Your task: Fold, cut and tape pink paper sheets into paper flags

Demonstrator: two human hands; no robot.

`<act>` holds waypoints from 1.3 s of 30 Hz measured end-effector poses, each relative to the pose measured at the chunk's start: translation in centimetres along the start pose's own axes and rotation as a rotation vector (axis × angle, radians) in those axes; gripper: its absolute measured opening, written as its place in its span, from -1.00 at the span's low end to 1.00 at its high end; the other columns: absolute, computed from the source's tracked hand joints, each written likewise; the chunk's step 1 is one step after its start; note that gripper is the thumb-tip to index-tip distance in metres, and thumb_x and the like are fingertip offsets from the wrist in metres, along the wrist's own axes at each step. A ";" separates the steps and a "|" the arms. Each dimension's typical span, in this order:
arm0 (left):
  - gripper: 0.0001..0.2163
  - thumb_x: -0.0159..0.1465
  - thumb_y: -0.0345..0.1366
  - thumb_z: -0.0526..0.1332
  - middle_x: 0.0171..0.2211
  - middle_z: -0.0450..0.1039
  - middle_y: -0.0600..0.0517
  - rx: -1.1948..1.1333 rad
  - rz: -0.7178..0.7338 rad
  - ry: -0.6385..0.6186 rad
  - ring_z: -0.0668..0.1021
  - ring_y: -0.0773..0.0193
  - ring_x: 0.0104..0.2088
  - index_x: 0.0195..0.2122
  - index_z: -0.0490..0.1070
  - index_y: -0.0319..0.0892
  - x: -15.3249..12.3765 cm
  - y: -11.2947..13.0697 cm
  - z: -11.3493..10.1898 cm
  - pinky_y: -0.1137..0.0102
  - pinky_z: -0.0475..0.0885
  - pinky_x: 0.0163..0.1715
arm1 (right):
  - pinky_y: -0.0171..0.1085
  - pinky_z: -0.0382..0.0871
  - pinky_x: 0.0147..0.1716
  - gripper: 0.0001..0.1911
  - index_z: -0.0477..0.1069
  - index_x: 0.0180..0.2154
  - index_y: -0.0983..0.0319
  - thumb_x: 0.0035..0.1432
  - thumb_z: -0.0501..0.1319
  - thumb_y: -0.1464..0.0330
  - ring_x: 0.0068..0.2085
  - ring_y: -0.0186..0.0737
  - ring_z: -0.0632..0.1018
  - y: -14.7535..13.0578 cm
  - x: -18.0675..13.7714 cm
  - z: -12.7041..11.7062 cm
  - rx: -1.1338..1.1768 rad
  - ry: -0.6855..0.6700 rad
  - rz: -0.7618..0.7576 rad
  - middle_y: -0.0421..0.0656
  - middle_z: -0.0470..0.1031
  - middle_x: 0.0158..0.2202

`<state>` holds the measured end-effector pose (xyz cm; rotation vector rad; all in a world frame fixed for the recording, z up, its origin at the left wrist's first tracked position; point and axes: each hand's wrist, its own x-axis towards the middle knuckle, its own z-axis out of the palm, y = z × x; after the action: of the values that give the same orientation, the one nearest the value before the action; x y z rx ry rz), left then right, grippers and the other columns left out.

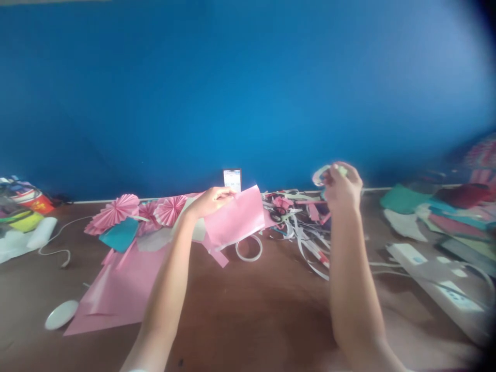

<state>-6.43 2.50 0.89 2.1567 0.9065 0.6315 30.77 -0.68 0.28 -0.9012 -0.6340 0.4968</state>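
My left hand (214, 200) is closed on the upper left edge of a folded-looking sheet of pink paper (234, 219), held above the table's back part. Raised to the right, my right hand (343, 183) is closed around a small whitish, ring-like thing (320, 176) that resembles a roll of tape; blur and the fingers hide most of it. On the table just below the pink sheet lies a thin white ring (249, 257). Pleated pink paper fans (168, 211) sit left of my left hand, near a teal piece of paper (120, 235).
A large pink sheet (120, 294) and a white oval object (62, 314) lie at left. A phone (232, 179) leans against the blue wall (248, 93). Paper strips (304, 240) are tangled between my hands. At right are a power strip (437, 281) and coloured scraps (406, 199).
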 end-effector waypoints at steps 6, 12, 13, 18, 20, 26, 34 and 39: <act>-0.73 0.31 -0.16 0.16 0.03 0.52 -0.07 0.013 0.031 0.083 0.52 0.05 0.07 -0.04 0.49 -0.12 0.9 -0.7 1.2 0.14 0.35 0.12 | -0.31 0.42 -0.41 -0.47 0.47 -0.07 0.19 -0.20 0.32 0.49 -0.20 -0.17 0.56 1.9 -2.1 2.1 -0.598 -0.404 -0.048 -0.05 0.50 -0.06; -0.83 0.32 -0.29 0.11 -0.14 0.56 -0.07 -0.027 0.144 0.352 0.56 0.12 -0.06 -0.22 0.47 -0.20 2.0 -0.3 2.2 0.24 0.37 0.03 | -0.10 0.39 -0.20 -0.78 0.52 -0.19 0.21 0.11 0.19 0.38 -0.23 -0.04 0.55 2.5 -5.5 5.1 -1.083 -0.349 -0.122 0.01 0.54 -0.31; -0.83 0.33 -0.31 0.08 -0.19 0.55 -0.05 -0.025 0.170 0.407 0.56 0.14 -0.10 -0.28 0.46 -0.20 2.1 0.1 2.7 0.27 0.37 0.00 | -0.12 0.38 -0.21 -0.77 0.52 -0.17 0.21 0.15 0.17 0.36 -0.24 -0.05 0.55 2.5 -6.4 5.7 -1.048 -0.387 -0.095 0.00 0.53 -0.32; -0.87 0.33 -0.33 0.06 -0.39 0.46 0.05 -0.108 0.180 0.511 0.49 0.28 -0.41 -0.33 0.35 -0.16 2.0 2.4 5.9 0.44 0.33 -0.42 | -0.21 0.43 -0.25 -0.49 0.38 0.12 0.14 0.12 0.27 0.23 -0.24 -0.19 0.53 3.1 -11.8 8.7 -0.290 -1.036 0.315 -0.08 0.53 -0.10; -0.86 0.36 -0.34 0.03 -0.44 0.38 0.07 0.010 0.139 0.727 0.43 0.29 -0.44 -0.32 0.33 -0.14 1.7 2.9 6.5 0.43 0.29 -0.43 | -0.20 0.43 -0.30 -0.63 0.49 -0.04 0.21 0.16 0.22 0.17 -0.30 -0.17 0.51 3.1 -13.8 9.7 -0.157 -1.075 0.460 -0.08 0.56 -0.21; -0.85 0.34 -0.38 0.08 -0.27 0.43 -0.05 0.506 0.181 0.889 0.44 0.13 -0.18 -0.27 0.44 -0.13 1.5 1.9 6.2 0.32 0.33 -0.21 | -0.19 0.42 -0.24 -0.58 0.49 -0.14 0.19 0.25 0.08 0.03 -0.21 -0.12 0.52 1.8 -15.3 10.5 0.002 -0.959 0.478 -0.13 0.55 -0.27; -0.68 0.45 -0.22 -0.13 0.01 0.38 -0.09 -0.051 0.281 0.628 0.44 0.17 0.07 0.04 0.34 -0.11 2.9 2.1 10.2 0.21 0.35 0.10 | -0.34 0.34 -0.36 -0.81 0.32 -0.26 0.15 0.11 0.21 0.22 -0.34 -0.31 0.45 3.1 -14.8 10.8 -0.024 -0.474 0.274 -0.24 0.43 -0.32; -0.59 0.32 -0.19 0.11 0.09 0.20 -0.16 0.026 0.327 0.677 0.34 0.07 0.12 0.18 0.20 -0.11 2.4 3.0 13.6 0.13 0.37 0.08 | -0.32 0.27 -0.53 -0.82 0.16 -0.50 0.15 0.03 0.15 0.29 -0.53 -0.32 0.34 2.9 -14.2 10.1 0.067 -0.350 0.483 -0.30 0.23 -0.59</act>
<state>5.19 -2.80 -5.06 2.1542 0.8907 1.5819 13.28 -2.49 -1.62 -0.9123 -0.7106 1.1209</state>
